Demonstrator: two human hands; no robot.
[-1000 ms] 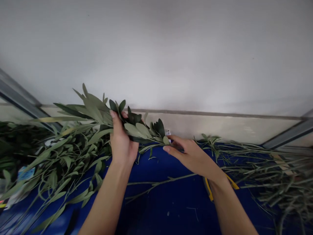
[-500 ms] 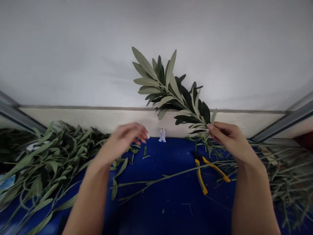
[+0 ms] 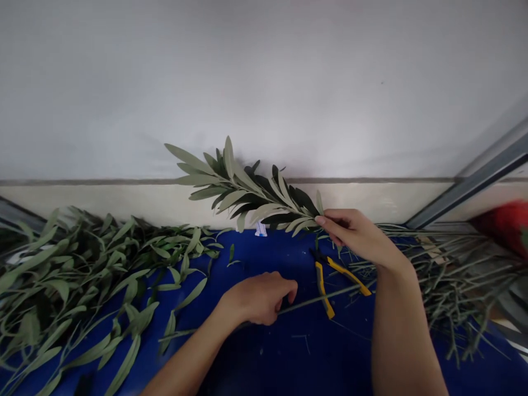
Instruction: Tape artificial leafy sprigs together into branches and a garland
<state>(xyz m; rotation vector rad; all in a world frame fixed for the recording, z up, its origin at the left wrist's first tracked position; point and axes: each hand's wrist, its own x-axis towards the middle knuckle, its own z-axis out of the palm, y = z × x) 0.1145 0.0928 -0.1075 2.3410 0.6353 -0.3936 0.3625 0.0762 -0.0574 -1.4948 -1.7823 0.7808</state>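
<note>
My right hand (image 3: 350, 234) pinches the lower end of a leafy sprig (image 3: 264, 198) with long grey-green leaves, held slanting up to the left in front of the wall. My left hand (image 3: 262, 297) is low over the blue tabletop (image 3: 280, 363), its fingers curled down around a thin bare stem (image 3: 303, 302); the exact grip is partly hidden under the palm. Between the hands lie cutting pliers (image 3: 328, 275) with yellow handles, their jaws pointing away from me.
A heap of leafy branches (image 3: 82, 269) covers the left side. Stripped stems (image 3: 457, 291) are piled at the right. A small white-and-blue packet (image 3: 260, 229) sits at the back by the wall (image 3: 124, 203), partly behind the sprig. Something red (image 3: 503, 225) shows far right.
My left hand has come down and right from above the table's back edge to the bare stem. The sprig in my right hand has shifted left and lower in the picture as the view turned.
</note>
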